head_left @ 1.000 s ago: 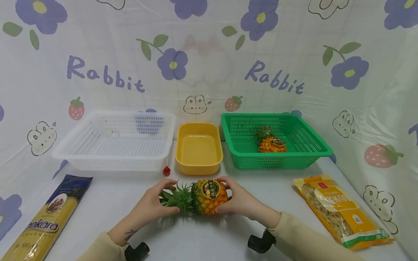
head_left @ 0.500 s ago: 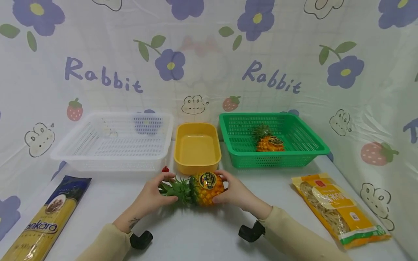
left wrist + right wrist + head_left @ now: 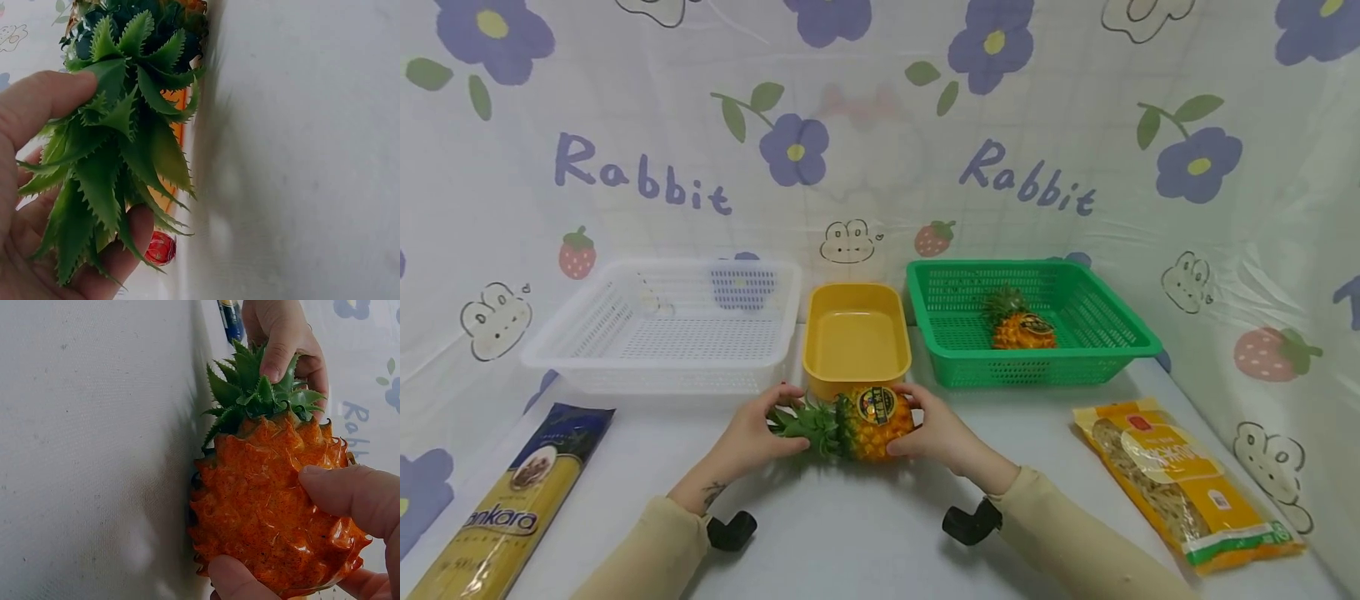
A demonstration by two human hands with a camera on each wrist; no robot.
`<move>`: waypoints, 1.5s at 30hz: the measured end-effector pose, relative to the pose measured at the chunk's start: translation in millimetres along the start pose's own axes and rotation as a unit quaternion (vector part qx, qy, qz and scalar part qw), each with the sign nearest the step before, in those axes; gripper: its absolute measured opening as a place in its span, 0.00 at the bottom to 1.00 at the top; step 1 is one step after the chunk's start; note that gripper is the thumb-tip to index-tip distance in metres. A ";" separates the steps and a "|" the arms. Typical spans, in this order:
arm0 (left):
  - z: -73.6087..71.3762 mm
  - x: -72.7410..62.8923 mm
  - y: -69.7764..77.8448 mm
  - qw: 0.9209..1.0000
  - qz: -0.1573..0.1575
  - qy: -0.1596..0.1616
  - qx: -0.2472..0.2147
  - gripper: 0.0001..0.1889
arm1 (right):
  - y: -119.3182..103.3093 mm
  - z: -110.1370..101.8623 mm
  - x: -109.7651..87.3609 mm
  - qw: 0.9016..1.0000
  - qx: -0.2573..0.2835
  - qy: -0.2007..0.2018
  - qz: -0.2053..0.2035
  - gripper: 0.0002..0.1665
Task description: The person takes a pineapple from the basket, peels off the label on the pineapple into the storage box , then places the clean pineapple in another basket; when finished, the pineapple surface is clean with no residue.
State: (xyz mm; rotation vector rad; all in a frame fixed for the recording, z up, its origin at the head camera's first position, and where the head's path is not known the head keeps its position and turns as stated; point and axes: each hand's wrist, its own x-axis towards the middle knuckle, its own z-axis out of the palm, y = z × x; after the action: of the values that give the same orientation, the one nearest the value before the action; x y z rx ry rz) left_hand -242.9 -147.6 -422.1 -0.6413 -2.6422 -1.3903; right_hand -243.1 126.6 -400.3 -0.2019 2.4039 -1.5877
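Note:
A pineapple (image 3: 874,429) with a black and gold label lies sideways between both hands, close in front of the yellow tub. My left hand (image 3: 751,435) holds its green leafy crown (image 3: 103,156), thumb on the leaves and fingers around the far side. At the other end, my right hand (image 3: 946,432) grips the orange, spiky body (image 3: 269,500) with thumb and fingers. The shadow under the fruit shows, but I cannot tell whether it touches the table. Behind the left fingers, a small shiny red thing (image 3: 160,249) is partly hidden in the left wrist view.
Along the back stand a white basket (image 3: 655,364), a yellow tub (image 3: 857,379) and a green basket (image 3: 1037,357). Inside the green one lies another pineapple (image 3: 1022,331). A spaghetti pack (image 3: 512,508) is at the left, a yellow pasta bag (image 3: 1187,483) at the right.
Both hands have moved the pineapple away from the body, toward the yellow tub, whose front it now partly covers. The small red thing has become almost hidden behind the left hand in the head view.

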 end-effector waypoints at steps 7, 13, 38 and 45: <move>-0.2 2.7 -1.4 1.000 0.007 -0.002 0.001 0.31 | -0.4 0.7 0.6 1.000 0.002 0.004 0.001 0.49; -1.1 3.5 -2.1 1.000 0.004 -0.004 0.002 0.32 | -0.1 0.9 1.7 1.000 0.004 0.000 0.003 0.49; -2.7 3.6 0.1 1.000 -0.004 -0.016 -0.013 0.33 | -58.6 -17.2 24.7 0.931 -0.344 -0.013 -0.121 0.15; -3.4 4.3 -0.6 1.000 -0.003 -0.015 -0.008 0.33 | -58.8 -14.7 30.6 0.937 -0.332 -0.030 -0.101 0.14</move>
State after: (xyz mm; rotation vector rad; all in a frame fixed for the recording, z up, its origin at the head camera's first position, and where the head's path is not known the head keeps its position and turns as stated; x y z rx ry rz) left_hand -247.5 -149.2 -419.5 -0.6627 -2.6606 -1.4156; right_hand -278.0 108.6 -344.9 -0.6248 2.8490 -0.7474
